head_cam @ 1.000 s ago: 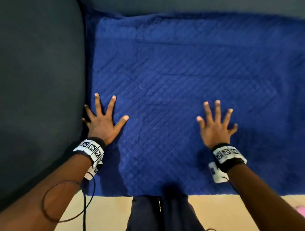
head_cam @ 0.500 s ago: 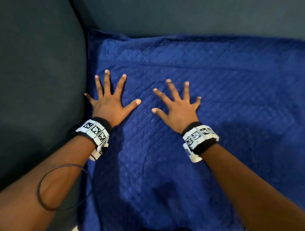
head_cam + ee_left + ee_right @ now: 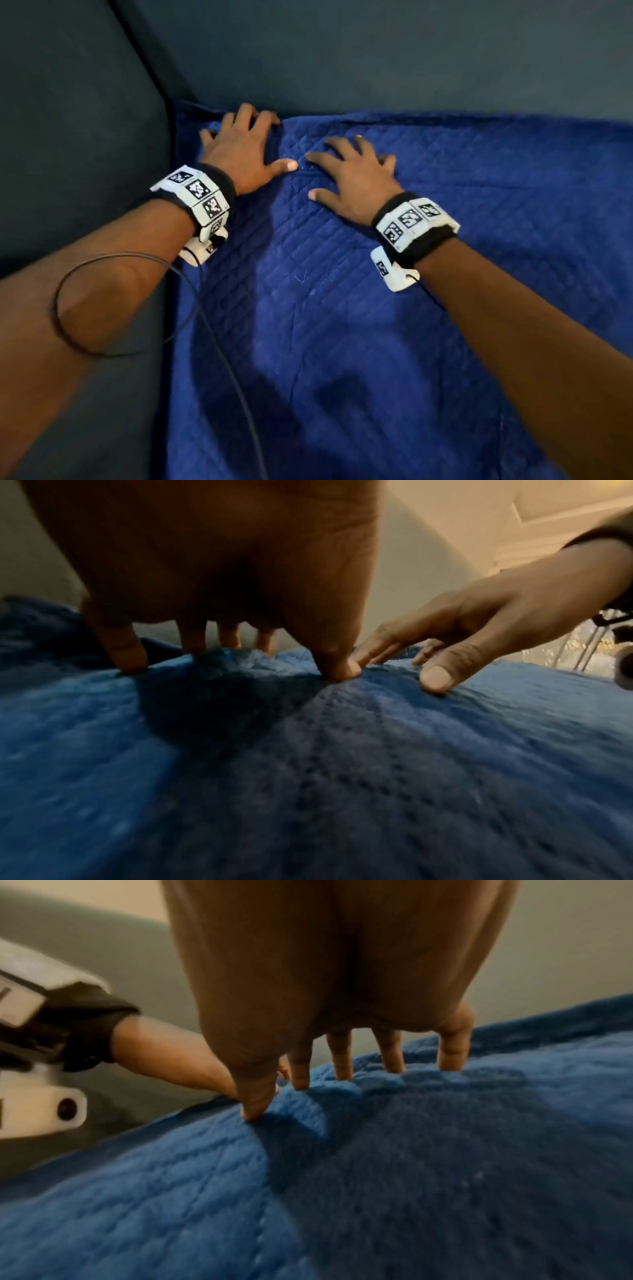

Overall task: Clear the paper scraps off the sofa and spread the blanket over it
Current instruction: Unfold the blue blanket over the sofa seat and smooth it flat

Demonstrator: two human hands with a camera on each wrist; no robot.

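Blue quilted blanket (image 3: 394, 274) covers sofa (image 3: 376, 58) seat | left hand (image 3: 239, 150), right hand (image 3: 356, 178) press flat, fingers spread, near backrest | armrest (image 3: 75, 137) left; blanket runs clear rightward.

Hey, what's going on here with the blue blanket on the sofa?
A person is laying a blue quilted blanket over the seat of a dark grey sofa. Both hands press on it with spread fingers near the back corner of the seat: the left hand at the blanket's far edge, by the armrest and backrest, the right hand just beside it. The cloth bunches slightly under the fingertips. The blanket covers the visible seat, and no paper scraps are in view.
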